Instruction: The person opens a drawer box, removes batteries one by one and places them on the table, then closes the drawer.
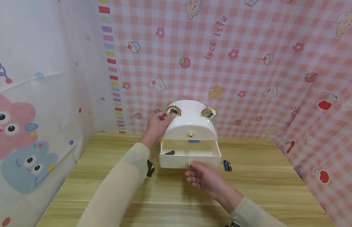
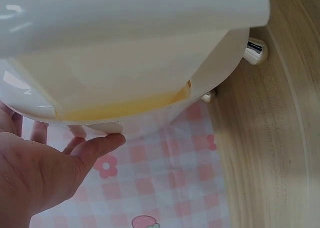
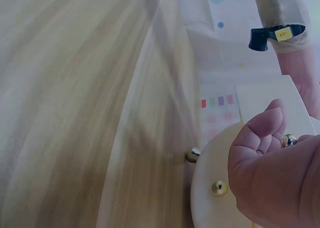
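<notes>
A white mini drawer cabinet (image 1: 190, 121) with gold ring ears stands on the wooden table (image 1: 164, 201). Its lower drawer (image 1: 176, 161) is pulled out toward me. Inside lie a small dark cylinder (image 1: 169, 153), perhaps a battery, and a blue item (image 1: 193, 141) near the back. My right hand (image 1: 205, 179) pinches the gold drawer knob (image 1: 189, 164), also seen beside the fingers in the right wrist view. My left hand (image 1: 158, 126) rests against the cabinet's upper left side, thumb by the left ear (image 1: 173, 110). In the left wrist view, its thumb lies along the glossy shell.
Two batteries (image 1: 227, 165) lie side by side on the table, right of the drawer. Behind the cabinet hangs a pink checked cloth (image 1: 238, 69); a white cartoon-printed cloth (image 1: 45, 94) covers the left side. Small gold feet (image 2: 256, 51) support the cabinet.
</notes>
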Demonstrator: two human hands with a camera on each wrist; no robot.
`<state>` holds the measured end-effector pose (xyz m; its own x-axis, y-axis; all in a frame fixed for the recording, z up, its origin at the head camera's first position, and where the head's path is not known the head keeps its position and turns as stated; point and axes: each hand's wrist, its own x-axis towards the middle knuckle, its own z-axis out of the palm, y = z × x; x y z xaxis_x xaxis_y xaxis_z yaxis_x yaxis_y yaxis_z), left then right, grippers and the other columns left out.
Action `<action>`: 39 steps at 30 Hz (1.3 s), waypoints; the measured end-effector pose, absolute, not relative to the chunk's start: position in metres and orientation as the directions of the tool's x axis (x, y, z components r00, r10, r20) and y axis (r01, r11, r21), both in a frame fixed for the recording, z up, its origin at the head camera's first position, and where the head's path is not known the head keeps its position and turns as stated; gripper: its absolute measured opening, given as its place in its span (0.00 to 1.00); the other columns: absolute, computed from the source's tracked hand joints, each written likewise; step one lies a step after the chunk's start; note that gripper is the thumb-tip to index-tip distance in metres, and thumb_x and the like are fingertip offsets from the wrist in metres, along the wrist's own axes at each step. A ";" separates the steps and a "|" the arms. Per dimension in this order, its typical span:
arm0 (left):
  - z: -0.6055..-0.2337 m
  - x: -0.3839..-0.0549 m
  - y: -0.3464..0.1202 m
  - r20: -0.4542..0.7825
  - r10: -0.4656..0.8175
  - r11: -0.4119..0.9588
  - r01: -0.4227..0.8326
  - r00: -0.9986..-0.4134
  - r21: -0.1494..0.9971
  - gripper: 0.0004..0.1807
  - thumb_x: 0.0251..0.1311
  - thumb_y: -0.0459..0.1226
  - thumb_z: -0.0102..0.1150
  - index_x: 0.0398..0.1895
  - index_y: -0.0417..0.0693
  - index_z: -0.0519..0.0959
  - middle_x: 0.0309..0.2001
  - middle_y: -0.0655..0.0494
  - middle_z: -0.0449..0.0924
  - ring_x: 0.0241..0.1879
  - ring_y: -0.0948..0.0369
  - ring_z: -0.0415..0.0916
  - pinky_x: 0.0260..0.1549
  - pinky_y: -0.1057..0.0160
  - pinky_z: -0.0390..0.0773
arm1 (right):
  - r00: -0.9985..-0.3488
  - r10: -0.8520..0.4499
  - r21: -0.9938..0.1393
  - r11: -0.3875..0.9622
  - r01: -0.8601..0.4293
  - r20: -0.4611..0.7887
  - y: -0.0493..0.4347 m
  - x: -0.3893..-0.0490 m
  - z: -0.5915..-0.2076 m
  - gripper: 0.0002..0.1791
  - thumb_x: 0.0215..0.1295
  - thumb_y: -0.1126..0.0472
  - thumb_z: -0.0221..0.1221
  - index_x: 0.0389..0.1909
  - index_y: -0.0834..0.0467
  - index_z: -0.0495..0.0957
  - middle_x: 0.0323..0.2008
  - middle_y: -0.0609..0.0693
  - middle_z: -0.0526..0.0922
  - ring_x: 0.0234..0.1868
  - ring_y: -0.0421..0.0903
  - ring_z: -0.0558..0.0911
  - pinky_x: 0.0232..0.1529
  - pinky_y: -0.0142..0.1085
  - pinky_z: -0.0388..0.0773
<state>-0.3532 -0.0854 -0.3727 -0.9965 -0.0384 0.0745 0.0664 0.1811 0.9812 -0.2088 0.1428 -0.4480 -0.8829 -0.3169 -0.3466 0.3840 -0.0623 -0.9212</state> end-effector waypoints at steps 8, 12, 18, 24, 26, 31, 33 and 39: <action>-0.373 -0.354 -0.085 0.061 -0.037 0.170 0.054 -0.997 0.984 0.26 0.70 0.54 0.70 0.65 0.52 0.85 0.57 0.46 0.87 0.40 0.62 0.83 0.38 0.68 0.83 | -0.876 -0.349 -0.924 -0.062 0.377 -0.334 0.144 -0.198 -0.451 0.23 0.81 0.44 0.56 0.57 0.60 0.82 0.38 0.43 0.89 0.39 0.39 0.86 0.45 0.32 0.80; -0.374 -0.354 -0.085 0.060 -0.036 0.170 0.053 -0.998 0.984 0.26 0.70 0.54 0.70 0.65 0.52 0.85 0.58 0.46 0.87 0.42 0.61 0.83 0.40 0.67 0.83 | -0.876 -0.351 -0.924 -0.066 0.376 -0.332 0.145 -0.195 -0.451 0.20 0.81 0.45 0.56 0.53 0.57 0.83 0.37 0.43 0.89 0.38 0.39 0.86 0.44 0.32 0.79; -0.373 -0.353 -0.086 0.058 -0.044 0.169 0.050 -0.997 0.984 0.26 0.70 0.54 0.70 0.65 0.52 0.85 0.57 0.47 0.87 0.41 0.62 0.82 0.39 0.68 0.83 | -0.873 -0.351 -0.921 -0.070 0.384 -0.338 0.146 -0.189 -0.451 0.19 0.82 0.45 0.56 0.50 0.55 0.85 0.36 0.42 0.89 0.38 0.39 0.85 0.44 0.32 0.79; -0.372 -0.353 -0.085 0.055 -0.047 0.158 0.047 -0.997 0.986 0.27 0.70 0.54 0.70 0.66 0.53 0.85 0.56 0.45 0.88 0.37 0.63 0.83 0.37 0.68 0.84 | -0.872 -0.342 -0.915 -0.072 0.397 -0.351 0.147 -0.185 -0.450 0.19 0.81 0.43 0.56 0.49 0.54 0.85 0.36 0.41 0.90 0.38 0.38 0.85 0.44 0.33 0.79; -0.372 -0.352 -0.084 0.055 -0.050 0.154 0.047 -0.997 0.987 0.26 0.69 0.53 0.70 0.65 0.52 0.85 0.55 0.45 0.88 0.36 0.63 0.83 0.36 0.68 0.84 | -0.871 -0.339 -0.914 -0.071 0.400 -0.354 0.147 -0.184 -0.450 0.19 0.81 0.43 0.56 0.49 0.54 0.85 0.36 0.41 0.90 0.38 0.38 0.85 0.43 0.32 0.79; -0.372 -0.353 -0.083 0.071 -0.059 0.166 0.060 -0.996 0.984 0.26 0.70 0.53 0.70 0.64 0.51 0.86 0.53 0.45 0.88 0.36 0.65 0.82 0.36 0.69 0.82 | -0.869 -0.348 -0.916 -0.063 0.397 -0.353 0.147 -0.181 -0.450 0.19 0.81 0.42 0.56 0.49 0.54 0.84 0.36 0.40 0.90 0.37 0.38 0.83 0.42 0.31 0.78; -0.372 -0.353 -0.083 0.073 -0.061 0.174 0.062 -0.995 0.983 0.26 0.70 0.53 0.70 0.64 0.52 0.86 0.52 0.45 0.89 0.35 0.65 0.82 0.36 0.69 0.82 | -0.870 -0.347 -0.917 -0.059 0.393 -0.351 0.147 -0.179 -0.450 0.20 0.81 0.42 0.56 0.49 0.54 0.84 0.37 0.40 0.89 0.37 0.38 0.83 0.42 0.31 0.78; -0.372 -0.353 -0.085 0.064 -0.054 0.172 0.054 -0.997 0.984 0.27 0.70 0.54 0.70 0.65 0.52 0.85 0.52 0.44 0.89 0.34 0.64 0.83 0.35 0.68 0.84 | -0.875 -0.330 -0.919 -0.054 0.392 -0.354 0.147 -0.175 -0.450 0.20 0.81 0.42 0.56 0.50 0.55 0.85 0.36 0.40 0.89 0.37 0.38 0.82 0.41 0.31 0.77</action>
<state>-0.3525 -0.0845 -0.3723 -0.9965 -0.0535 0.0638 0.0538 0.1720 0.9836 -0.1752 0.1472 -0.4501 -0.8752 -0.3301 -0.3537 0.3915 -0.0539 -0.9186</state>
